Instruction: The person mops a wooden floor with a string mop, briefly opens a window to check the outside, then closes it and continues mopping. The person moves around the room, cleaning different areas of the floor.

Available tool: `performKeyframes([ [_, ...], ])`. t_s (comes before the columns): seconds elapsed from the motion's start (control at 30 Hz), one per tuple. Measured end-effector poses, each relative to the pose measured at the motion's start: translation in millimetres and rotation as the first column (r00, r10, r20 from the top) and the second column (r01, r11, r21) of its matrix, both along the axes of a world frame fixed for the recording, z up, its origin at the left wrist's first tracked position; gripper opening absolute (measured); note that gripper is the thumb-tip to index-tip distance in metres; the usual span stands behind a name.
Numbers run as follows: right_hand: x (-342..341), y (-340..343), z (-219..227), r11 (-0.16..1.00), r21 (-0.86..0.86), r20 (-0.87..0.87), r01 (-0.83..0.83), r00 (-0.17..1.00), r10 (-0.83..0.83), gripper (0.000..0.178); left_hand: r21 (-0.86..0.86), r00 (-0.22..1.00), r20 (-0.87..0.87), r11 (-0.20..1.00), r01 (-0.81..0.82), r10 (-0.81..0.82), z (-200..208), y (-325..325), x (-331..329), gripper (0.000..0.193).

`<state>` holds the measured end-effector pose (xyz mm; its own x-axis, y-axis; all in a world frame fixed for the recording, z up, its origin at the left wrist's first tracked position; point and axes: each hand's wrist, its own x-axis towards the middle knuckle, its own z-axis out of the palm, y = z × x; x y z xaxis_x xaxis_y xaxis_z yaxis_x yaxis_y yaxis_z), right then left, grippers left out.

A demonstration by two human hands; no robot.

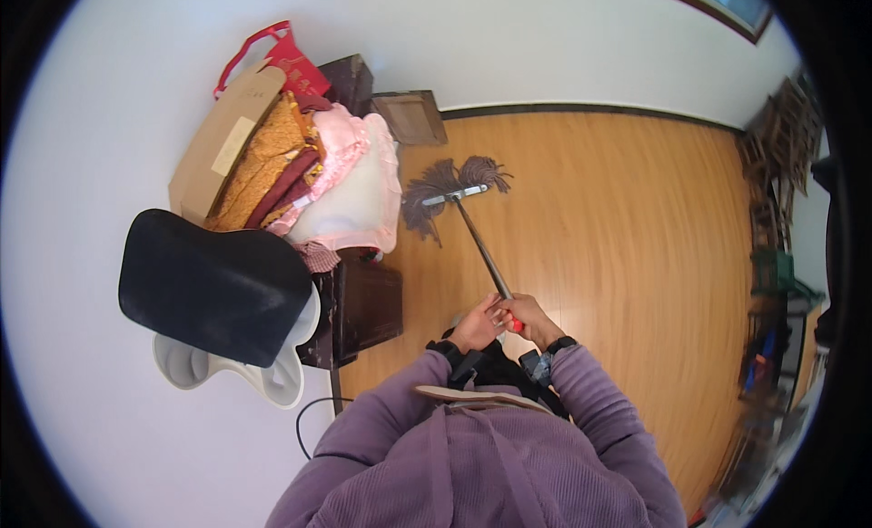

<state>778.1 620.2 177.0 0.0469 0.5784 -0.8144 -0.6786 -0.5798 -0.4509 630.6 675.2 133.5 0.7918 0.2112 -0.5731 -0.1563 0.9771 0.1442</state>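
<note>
A mop point(481, 242) with a dark pole slants away from me. Its grey-purple strands point(431, 181) hang from a metal bar and rest on the wooden floor point(599, 201). My right hand point(536, 320) is closed round the upper end of the pole, where a red tip pokes out below the fingers. Just left of the pole is my left hand point(476, 327), palm partly turned up and fingers apart. Its fingertips come close to the pole; whether they touch it, I cannot tell.
On the left, dark wooden chests point(368, 301) bear folded bedding point(341, 201), a cardboard box point(227, 146) and a red bag point(295, 60). A black-and-white seat point(218, 287) stands nearer me. A wooden board point(411, 117) leans by the far wall. Stacked chairs point(781, 137) line the right side.
</note>
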Motion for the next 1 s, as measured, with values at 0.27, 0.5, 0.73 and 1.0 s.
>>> performKeyframes([
  [0.27,94,49,-1,0.999,-0.043,0.006,0.014,1.000,-0.014,0.003,-0.030,0.997,-0.024,0.997,0.074,-0.075,7,54,95,0.028],
  [0.5,207,127,23,0.992,-0.065,-0.034,-0.106,0.994,0.104,0.010,-0.045,0.986,0.068,0.986,0.159,-0.155,-19,147,217,0.031],
  [0.73,287,127,100,0.970,-0.135,0.045,-0.201,0.977,0.208,0.043,-0.274,0.982,-0.174,0.961,0.028,-0.079,-26,183,322,0.040],
  [1.0,346,121,180,0.775,-0.283,0.507,-0.565,0.598,0.621,0.063,-0.371,0.917,-0.324,0.861,-0.349,0.232,-33,222,407,0.056],
])
